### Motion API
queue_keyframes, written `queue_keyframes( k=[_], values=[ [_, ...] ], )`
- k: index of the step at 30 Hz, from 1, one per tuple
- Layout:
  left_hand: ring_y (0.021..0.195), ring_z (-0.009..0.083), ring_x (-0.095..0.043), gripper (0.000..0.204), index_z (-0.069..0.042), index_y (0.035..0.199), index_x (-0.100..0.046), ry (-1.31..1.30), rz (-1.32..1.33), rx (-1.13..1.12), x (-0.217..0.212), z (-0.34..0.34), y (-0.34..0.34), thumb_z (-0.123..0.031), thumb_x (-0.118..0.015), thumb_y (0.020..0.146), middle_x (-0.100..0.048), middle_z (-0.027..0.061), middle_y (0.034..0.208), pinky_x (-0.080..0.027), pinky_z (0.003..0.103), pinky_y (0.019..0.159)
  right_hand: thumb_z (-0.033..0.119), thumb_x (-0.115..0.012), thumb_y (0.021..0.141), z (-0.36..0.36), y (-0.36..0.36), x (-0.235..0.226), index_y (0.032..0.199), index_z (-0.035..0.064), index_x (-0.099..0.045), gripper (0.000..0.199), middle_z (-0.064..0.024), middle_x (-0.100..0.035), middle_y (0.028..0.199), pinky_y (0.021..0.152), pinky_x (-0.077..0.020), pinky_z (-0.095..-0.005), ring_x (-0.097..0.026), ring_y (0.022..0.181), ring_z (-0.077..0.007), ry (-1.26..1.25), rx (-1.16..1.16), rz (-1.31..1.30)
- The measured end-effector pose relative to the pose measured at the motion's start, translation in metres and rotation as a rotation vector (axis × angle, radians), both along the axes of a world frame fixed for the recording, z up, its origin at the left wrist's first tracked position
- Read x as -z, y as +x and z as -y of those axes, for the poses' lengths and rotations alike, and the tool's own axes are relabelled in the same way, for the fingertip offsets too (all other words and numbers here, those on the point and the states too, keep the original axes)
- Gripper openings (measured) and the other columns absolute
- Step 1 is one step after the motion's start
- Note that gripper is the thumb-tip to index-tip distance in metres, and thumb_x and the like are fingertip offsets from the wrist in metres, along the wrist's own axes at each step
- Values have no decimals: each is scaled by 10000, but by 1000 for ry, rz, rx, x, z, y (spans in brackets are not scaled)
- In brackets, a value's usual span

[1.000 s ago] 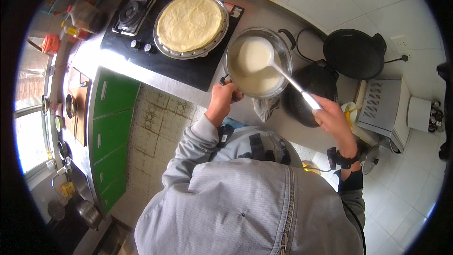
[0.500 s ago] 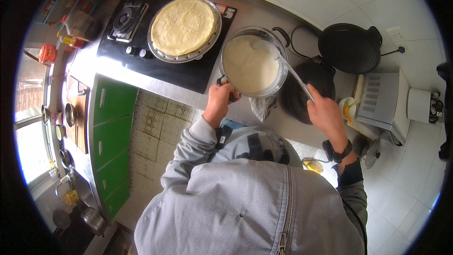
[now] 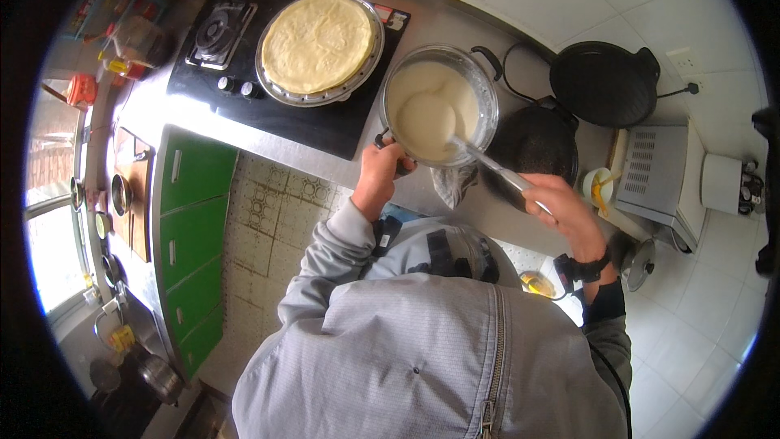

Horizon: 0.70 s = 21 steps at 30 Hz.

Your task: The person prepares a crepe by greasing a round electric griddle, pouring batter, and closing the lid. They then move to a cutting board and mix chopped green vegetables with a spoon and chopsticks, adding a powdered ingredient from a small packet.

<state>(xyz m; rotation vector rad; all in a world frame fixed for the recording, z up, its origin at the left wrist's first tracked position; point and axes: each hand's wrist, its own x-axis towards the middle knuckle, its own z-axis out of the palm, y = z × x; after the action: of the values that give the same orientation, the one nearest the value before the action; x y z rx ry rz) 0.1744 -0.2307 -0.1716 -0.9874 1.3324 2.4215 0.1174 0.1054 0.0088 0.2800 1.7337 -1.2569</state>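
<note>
A steel pot (image 3: 488,89) of pale, creamy batter (image 3: 455,91) stands on the metal counter. My left hand (image 3: 379,177) is closed round the pot's near black handle. In my right hand (image 3: 561,205) is the long metal handle of a ladle (image 3: 490,162). The ladle's round bowl lies in the batter toward the near side of the pot, and batter covers most of it. Right of the pot is a round black electric griddle (image 3: 532,150) with its lid (image 3: 603,84) raised; my right hand is above its near edge.
Flat round pancakes (image 3: 318,42) lie on a perforated metal tray (image 3: 379,50) over the black cooktop (image 3: 333,134). A grey cloth (image 3: 455,187) hangs by the pot. Rightward are a white bowl (image 3: 599,183) and a grey boxy appliance (image 3: 650,171). Green cabinets (image 3: 191,236) stand at left.
The ladle's bowl has moved from the far right of the pot toward its near middle. My right hand has shifted slightly right and nearer to me. My left hand stays on the handle.
</note>
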Motion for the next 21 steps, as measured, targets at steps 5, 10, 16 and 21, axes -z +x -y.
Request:
queue_keyframes(
  k=[5,10,16,21],
  values=[
    [649,209,-662,107,-2,876,-703,-1,-4,-1,5,1,0,-42,-605,862,-695,110,736,-473,304,580,130,-596,1033,-9,9,-8,1499,-3,-635,486,39,-583,724,460,-337,-237,-447,517,-41,74,-37,-212],
    [651,202,-668,99,-21,861,-694,-34,-6,11,12,0,0,-59,-603,871,-701,104,737,-449,293,571,168,-634,1028,-10,14,-1,1523,33,-620,513,-123,-717,772,572,-518,-397,-670,597,-231,301,-274,-1005],
    [637,208,-673,105,-20,851,-690,-11,-8,-1,17,1,-2,-63,-598,878,-699,106,736,-448,296,564,214,-625,1017,2,16,6,1488,57,-638,496,-292,-727,868,714,-577,-526,-727,810,-474,696,-473,-938],
    [635,214,-678,109,-12,853,-688,-7,-25,-19,15,1,-3,-61,-596,885,-695,110,732,-460,300,561,194,-622,1008,9,21,24,1461,39,-645,480,-261,-720,849,685,-560,-520,-706,714,-430,472,-379,-854]
  ],
)
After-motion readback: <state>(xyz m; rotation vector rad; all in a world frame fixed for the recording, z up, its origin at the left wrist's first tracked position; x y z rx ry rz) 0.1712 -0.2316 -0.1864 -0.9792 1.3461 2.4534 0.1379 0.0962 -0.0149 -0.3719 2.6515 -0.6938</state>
